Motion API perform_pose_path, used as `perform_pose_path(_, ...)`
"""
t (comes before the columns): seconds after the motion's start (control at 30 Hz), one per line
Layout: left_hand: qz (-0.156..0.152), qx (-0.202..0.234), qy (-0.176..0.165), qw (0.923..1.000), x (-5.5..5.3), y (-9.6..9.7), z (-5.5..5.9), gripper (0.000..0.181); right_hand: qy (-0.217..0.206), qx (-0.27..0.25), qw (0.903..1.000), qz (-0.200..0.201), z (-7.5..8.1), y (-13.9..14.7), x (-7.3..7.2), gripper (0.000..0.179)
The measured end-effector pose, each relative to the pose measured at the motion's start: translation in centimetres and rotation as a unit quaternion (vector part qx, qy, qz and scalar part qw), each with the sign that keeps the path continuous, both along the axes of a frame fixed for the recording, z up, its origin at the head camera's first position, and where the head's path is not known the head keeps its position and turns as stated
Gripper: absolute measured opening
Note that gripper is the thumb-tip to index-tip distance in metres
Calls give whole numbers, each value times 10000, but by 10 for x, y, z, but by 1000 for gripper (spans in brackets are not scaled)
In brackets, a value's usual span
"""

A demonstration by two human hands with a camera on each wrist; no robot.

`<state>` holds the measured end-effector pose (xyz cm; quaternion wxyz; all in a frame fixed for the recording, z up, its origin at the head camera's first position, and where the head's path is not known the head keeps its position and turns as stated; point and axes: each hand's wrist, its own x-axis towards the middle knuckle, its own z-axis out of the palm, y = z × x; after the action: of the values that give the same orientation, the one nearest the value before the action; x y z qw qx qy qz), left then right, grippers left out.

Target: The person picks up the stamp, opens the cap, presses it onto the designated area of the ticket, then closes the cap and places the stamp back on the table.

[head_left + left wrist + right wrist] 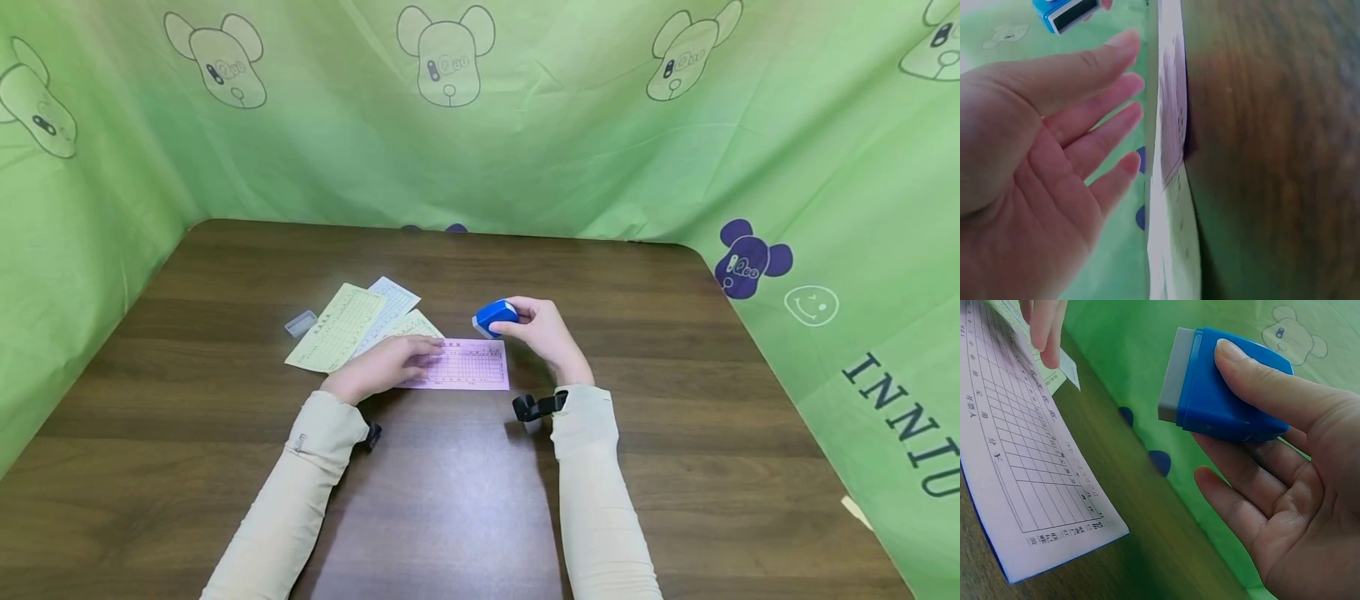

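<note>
My right hand (543, 333) grips a blue stamp (1241, 387) between thumb and fingers, its grey end pointing left. In the left wrist view, a dark stamping face shows on the stamp (1075, 14). The stamp is held above the table, near the upper right corner of a pink printed form (476, 367) ruled in a grid. My left hand (384, 363) lies over the left part of this form, fingers extended and holding nothing; it hides that end. Under and behind the hand are a yellow-green slip (341, 325) and a pale blue slip (392, 302), fanned out.
A small clear cap (301, 323) lies left of the yellow-green slip. Another greenish slip (417, 324) shows behind the left hand. The brown wooden table (450, 500) ends at a green printed curtain (525, 150) at the back and sides.
</note>
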<state>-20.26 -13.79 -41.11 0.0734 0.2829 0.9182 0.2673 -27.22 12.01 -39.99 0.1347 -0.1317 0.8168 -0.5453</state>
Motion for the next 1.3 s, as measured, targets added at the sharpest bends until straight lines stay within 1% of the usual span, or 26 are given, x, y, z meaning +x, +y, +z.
perform_pose_path(0.23, -15, 255, -195, 9995, -1, -3, -6, 42, 26, 36, 10000, 42, -1, -2, 0, 42)
perform_pose_path(0.33, -36, 294, -205, 9994, -1, -3, -8, 42, 80, 63, 9999, 66, -3, -1, 0, 42)
perform_pose_path(0.57, 2, 435, -412, 9982, -2, -3, -14, 43, 190, 115, 9997, 127, -9, 2, 1, 42)
perform_pose_path(0.7, 15, 459, -462, 9979, -1, -4, -17, 43, 266, 202, 9993, 160, -14, 4, 2, 41)
perform_pose_path(1.0, -26, 478, -460, 9978, -1, -4, -18, 42, 423, 102, 9987, 262, -25, 3, 10, 41)
perform_pose_path(1.13, -41, 450, -408, 9981, -1, -4, -18, 42, 541, -142, 9983, 191, -32, 2, 13, 43)
perform_pose_path(1.3, -75, 402, -337, 9986, 0, -4, -19, 40, 654, -637, 9958, -107, -34, 0, 16, 41)
